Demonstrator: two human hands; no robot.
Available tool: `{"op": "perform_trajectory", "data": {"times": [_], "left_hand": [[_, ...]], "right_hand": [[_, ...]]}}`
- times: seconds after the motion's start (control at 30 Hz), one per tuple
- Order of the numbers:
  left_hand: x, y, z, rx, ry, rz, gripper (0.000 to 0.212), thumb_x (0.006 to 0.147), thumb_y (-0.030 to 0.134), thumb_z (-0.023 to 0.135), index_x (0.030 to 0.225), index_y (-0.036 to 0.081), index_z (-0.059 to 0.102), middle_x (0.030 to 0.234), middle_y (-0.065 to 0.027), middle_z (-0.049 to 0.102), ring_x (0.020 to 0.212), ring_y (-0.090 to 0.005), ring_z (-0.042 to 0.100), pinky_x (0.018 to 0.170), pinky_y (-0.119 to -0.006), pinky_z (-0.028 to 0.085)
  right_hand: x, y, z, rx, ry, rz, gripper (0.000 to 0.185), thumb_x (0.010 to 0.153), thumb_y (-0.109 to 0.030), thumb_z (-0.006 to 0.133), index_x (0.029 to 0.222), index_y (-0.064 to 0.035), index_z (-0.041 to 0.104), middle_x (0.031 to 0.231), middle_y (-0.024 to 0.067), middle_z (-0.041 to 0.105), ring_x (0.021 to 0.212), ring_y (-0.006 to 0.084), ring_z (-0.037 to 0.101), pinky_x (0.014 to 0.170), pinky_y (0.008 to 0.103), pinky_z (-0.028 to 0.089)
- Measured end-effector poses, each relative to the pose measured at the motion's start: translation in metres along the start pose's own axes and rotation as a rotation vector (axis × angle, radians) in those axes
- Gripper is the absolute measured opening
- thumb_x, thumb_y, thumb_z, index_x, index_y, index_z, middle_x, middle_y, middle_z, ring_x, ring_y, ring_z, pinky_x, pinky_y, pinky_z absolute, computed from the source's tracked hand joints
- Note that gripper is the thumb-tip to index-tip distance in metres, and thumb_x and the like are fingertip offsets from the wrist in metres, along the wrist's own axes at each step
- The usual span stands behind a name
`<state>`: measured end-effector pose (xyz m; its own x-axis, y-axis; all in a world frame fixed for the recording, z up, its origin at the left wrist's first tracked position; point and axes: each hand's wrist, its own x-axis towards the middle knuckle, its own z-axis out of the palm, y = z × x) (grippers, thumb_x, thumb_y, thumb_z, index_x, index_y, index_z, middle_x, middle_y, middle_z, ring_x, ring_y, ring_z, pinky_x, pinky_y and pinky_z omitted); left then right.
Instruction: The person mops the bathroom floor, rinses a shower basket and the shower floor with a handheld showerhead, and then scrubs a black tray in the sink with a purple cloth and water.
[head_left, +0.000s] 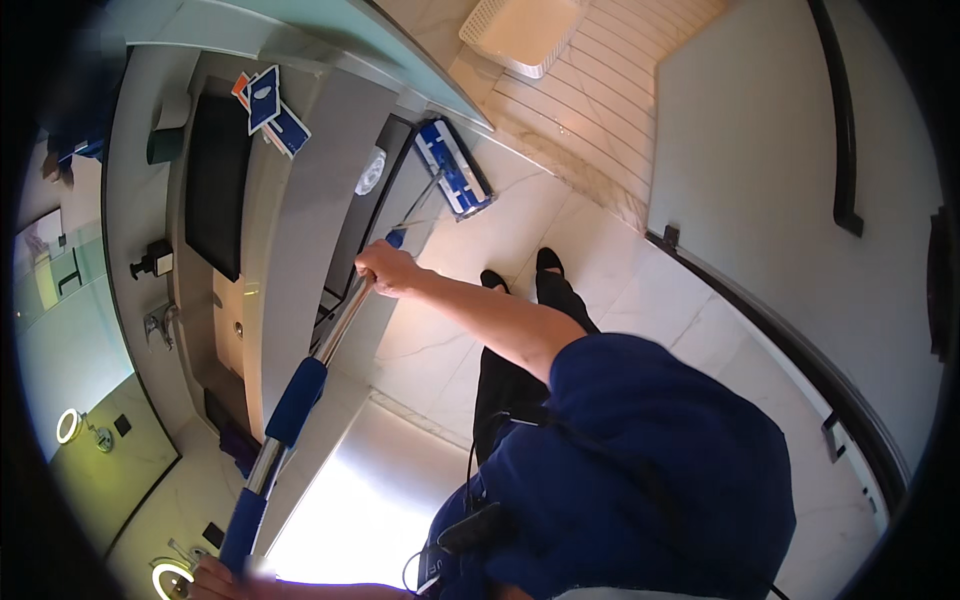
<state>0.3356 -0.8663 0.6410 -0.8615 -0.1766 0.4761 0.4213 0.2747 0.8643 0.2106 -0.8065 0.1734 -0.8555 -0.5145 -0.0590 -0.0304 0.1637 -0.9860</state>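
Observation:
A flat mop with a blue and white head (454, 169) rests on the tiled floor beside the vanity. Its metal pole with blue foam grips (296, 401) slants down to the lower left. My right hand (386, 268) is closed around the pole's bare metal part, near a blue joint. At the bottom left edge, my left hand (214, 579) holds the pole's upper blue grip; a blurred patch partly covers it.
Left is a vanity with a sink (231, 322), a faucet (159, 326), a black soap dispenser (154, 259) and printed cards (274, 120). A wrapped item (371, 171) lies on its lower shelf. A glass door (750, 150) stands right; a white basket (525, 34) is beyond a stone threshold (577, 180).

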Motion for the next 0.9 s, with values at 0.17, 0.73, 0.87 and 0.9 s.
{"op": "perform_trajectory", "data": {"times": [0.17,0.73,0.87,0.9], "left_hand": [[0.037,0.011,0.009,-0.105,-0.095,-0.024,0.022,0.087,0.021,0.044,0.069,0.011,0.037,0.052,0.0009,0.031,0.046,-0.013,0.035,0.055,-0.034,0.036],[0.124,-0.073,-0.126,-0.022,0.279,0.118,0.017,0.089,0.016,0.038,0.083,0.002,0.043,0.073,-0.0072,0.043,0.067,-0.0148,0.046,0.072,-0.025,0.041],[0.12,-0.072,-0.093,-0.438,-0.123,-0.073,0.019,0.079,0.006,0.039,0.063,0.009,0.03,0.057,-0.0064,0.026,0.055,-0.0136,0.03,0.061,-0.032,0.029],[0.118,-0.074,-0.098,-0.469,-0.151,-0.105,0.019,0.077,0.004,0.04,0.063,0.009,0.03,0.057,-0.0059,0.026,0.056,-0.0133,0.03,0.061,-0.032,0.029]], "right_hand": [[-0.039,-0.006,-0.02,0.047,0.084,0.04,0.012,0.071,-0.003,0.06,0.077,-0.011,0.054,0.082,0.0025,0.055,0.091,0.0251,0.05,0.066,0.0374,0.045],[-0.026,-0.017,-0.02,-0.071,0.172,0.174,0.011,0.07,-0.018,0.063,0.073,-0.0096,0.057,0.076,0.008,0.06,0.082,0.0281,0.058,0.062,0.0399,0.046],[-0.034,-0.019,-0.01,-0.09,0.183,0.162,0.015,0.071,-0.018,0.062,0.072,-0.007,0.052,0.069,0.0103,0.056,0.072,0.0296,0.056,0.058,0.0404,0.042],[-0.039,-0.016,-0.006,-0.104,0.193,0.132,0.017,0.071,-0.018,0.062,0.072,-0.0061,0.05,0.066,0.0112,0.053,0.067,0.0303,0.055,0.056,0.0407,0.04]]}}
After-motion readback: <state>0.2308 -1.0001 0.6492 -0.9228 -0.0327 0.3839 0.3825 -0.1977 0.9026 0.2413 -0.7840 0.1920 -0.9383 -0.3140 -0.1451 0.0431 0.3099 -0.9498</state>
